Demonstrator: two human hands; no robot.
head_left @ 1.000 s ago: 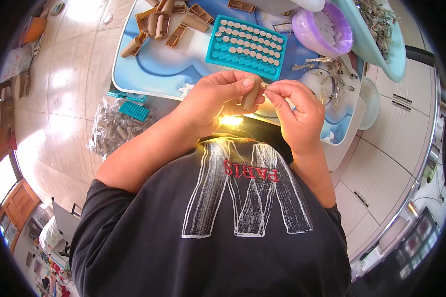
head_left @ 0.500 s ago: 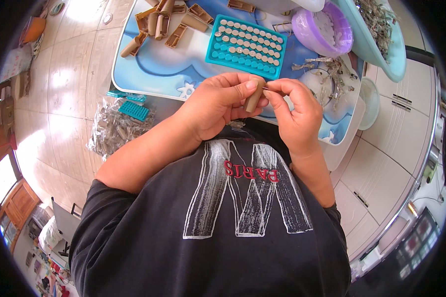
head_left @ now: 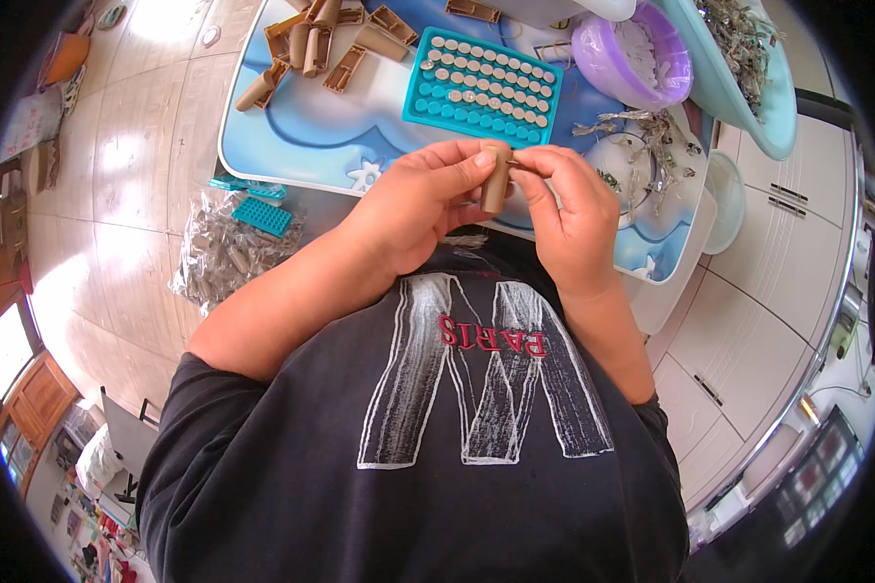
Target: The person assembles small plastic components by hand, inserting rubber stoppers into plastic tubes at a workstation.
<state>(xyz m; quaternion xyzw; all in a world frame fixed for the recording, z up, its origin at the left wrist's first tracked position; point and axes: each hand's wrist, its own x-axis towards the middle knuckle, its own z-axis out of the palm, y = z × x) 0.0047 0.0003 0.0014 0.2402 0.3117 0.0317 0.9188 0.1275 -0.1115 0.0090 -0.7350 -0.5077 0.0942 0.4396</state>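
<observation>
My left hand [head_left: 420, 199] is closed around a brown, tube-shaped plastic piece [head_left: 495, 190], which stands almost upright in the picture between thumb and fingers. Thumb and forefinger of my right hand [head_left: 576, 209] pinch together at the piece's upper right side. Something thin and dark shows at those fingertips, too small to name. Just beyond both hands lies a teal tray [head_left: 411, 114] with rows of round pale caps in its holes; the holes of the nearest row show only teal.
Loose brown plastic pieces [head_left: 344, 70] lie at the table's far left. Tangled wires with small parts [head_left: 656, 151] lie on the right, below a purple bowl [head_left: 679, 94] and a pale teal basin [head_left: 780, 131]. Left of the table is a clear bag [head_left: 209, 257] with a small teal tray [head_left: 262, 218].
Both hands have shifted slightly left, and the brown piece now stands more upright. My right fingertips remain against its side.
</observation>
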